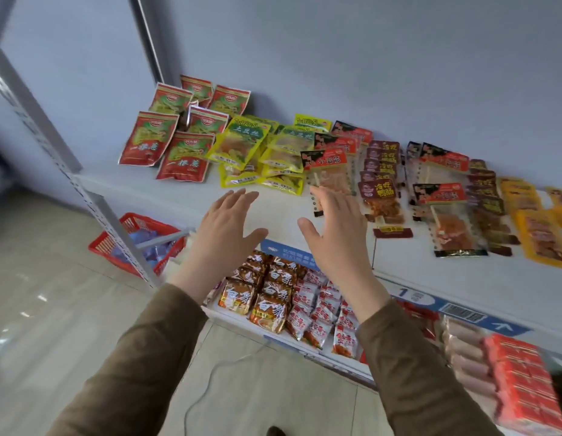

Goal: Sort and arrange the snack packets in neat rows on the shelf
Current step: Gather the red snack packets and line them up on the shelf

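Both hands were out over the white shelf (166,196), flat and spread, holding nothing. The left hand (224,232) and the right hand (334,234) were near each other but not touching, with a gap of bare shelf between them. Brown sleeves (408,357) covered both arms.

The snack packets lay past the fingertips, toward the wall. Far beyond the left hand were the red packets (147,138), a bit messy and tilted. Just past the gap between the hands were the yellow packets (242,143), piled on each other. Right at the tips of the right hand's fingers was a clear packet with a red and black top (328,168). Further out to the right of that hand lay dark red packets (378,187) in a row, then more clear packets (443,196), then brown packets (485,196), and orange packets (537,237) at the far right.

Under the hands was a lower shelf (286,339) with noodle bags (267,306) and small red and white bags (317,316). Down to the left of the left hand a red basket (116,243) sat on the floor (53,294).
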The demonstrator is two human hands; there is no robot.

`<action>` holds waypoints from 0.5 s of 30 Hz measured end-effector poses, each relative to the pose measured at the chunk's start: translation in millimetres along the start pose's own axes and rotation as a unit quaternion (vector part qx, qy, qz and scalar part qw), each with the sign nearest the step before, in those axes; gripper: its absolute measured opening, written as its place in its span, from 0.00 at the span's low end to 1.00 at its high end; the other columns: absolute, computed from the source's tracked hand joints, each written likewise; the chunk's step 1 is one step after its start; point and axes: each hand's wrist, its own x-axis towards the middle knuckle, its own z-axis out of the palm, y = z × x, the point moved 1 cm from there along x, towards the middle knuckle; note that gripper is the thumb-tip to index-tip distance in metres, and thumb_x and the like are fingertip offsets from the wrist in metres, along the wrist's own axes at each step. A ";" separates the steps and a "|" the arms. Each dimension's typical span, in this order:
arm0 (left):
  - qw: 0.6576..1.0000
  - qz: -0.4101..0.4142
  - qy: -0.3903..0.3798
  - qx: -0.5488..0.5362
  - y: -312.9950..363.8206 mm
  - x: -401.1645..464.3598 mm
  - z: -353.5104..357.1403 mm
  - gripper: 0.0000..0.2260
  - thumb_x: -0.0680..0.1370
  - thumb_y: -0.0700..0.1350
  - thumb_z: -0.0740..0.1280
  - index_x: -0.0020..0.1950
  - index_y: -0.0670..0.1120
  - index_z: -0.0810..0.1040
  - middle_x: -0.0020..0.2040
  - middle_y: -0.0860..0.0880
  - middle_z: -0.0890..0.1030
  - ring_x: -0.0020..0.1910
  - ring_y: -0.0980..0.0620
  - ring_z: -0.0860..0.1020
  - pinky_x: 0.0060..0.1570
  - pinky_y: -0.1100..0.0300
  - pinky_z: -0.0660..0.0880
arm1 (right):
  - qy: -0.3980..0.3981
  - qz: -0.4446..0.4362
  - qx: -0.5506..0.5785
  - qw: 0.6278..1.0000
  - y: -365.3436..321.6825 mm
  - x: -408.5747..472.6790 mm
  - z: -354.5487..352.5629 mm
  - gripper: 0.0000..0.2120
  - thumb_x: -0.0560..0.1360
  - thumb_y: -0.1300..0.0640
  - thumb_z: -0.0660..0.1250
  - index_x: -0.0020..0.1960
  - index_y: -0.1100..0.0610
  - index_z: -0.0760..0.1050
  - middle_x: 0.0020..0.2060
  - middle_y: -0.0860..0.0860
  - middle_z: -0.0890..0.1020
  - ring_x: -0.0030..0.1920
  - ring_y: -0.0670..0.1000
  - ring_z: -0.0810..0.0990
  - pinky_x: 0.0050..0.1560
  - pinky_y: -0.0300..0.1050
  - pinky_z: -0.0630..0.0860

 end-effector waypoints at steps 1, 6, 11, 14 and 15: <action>1.000 -0.004 -0.001 0.006 -10.5 2.6 -5.2 0.32 0.81 0.55 0.68 0.82 0.51 0.61 0.82 0.48 0.61 0.82 0.46 0.56 0.79 0.48 0.55 | -0.001 -0.001 0.004 1.000 -7.0 6.1 9.1 0.24 0.80 0.49 0.66 0.74 0.50 0.67 0.70 0.46 0.72 0.72 0.51 0.65 0.70 0.54 0.64; 0.999 -0.030 0.013 0.008 -60.0 11.2 -32.5 0.31 0.81 0.55 0.68 0.81 0.51 0.62 0.81 0.49 0.64 0.80 0.45 0.59 0.78 0.46 0.58 | -0.020 -0.018 0.027 0.999 -49.4 28.1 50.3 0.24 0.80 0.48 0.65 0.74 0.49 0.67 0.71 0.46 0.72 0.73 0.51 0.65 0.70 0.55 0.65; 1.000 -0.022 0.019 0.001 -119.7 33.6 -54.5 0.31 0.81 0.56 0.68 0.81 0.51 0.62 0.81 0.49 0.63 0.80 0.45 0.59 0.78 0.45 0.60 | -0.026 -0.018 0.015 0.999 -98.8 59.7 93.6 0.24 0.80 0.48 0.66 0.75 0.49 0.67 0.71 0.46 0.72 0.73 0.52 0.65 0.69 0.52 0.64; 1.000 -0.011 0.023 -0.015 -167.4 48.5 -76.6 0.31 0.81 0.56 0.68 0.81 0.52 0.61 0.81 0.50 0.62 0.81 0.47 0.58 0.78 0.45 0.59 | -0.013 -0.016 0.008 1.000 -137.5 82.1 127.3 0.24 0.80 0.48 0.66 0.74 0.50 0.68 0.71 0.47 0.73 0.72 0.52 0.66 0.69 0.53 0.66; 1.000 -0.005 0.024 -0.019 -185.5 53.9 -84.1 0.31 0.81 0.56 0.68 0.81 0.51 0.62 0.81 0.50 0.63 0.80 0.46 0.58 0.78 0.45 0.59 | -0.009 -0.016 0.008 1.000 -152.4 89.9 138.7 0.24 0.80 0.48 0.66 0.74 0.50 0.68 0.71 0.47 0.73 0.72 0.52 0.66 0.70 0.53 0.65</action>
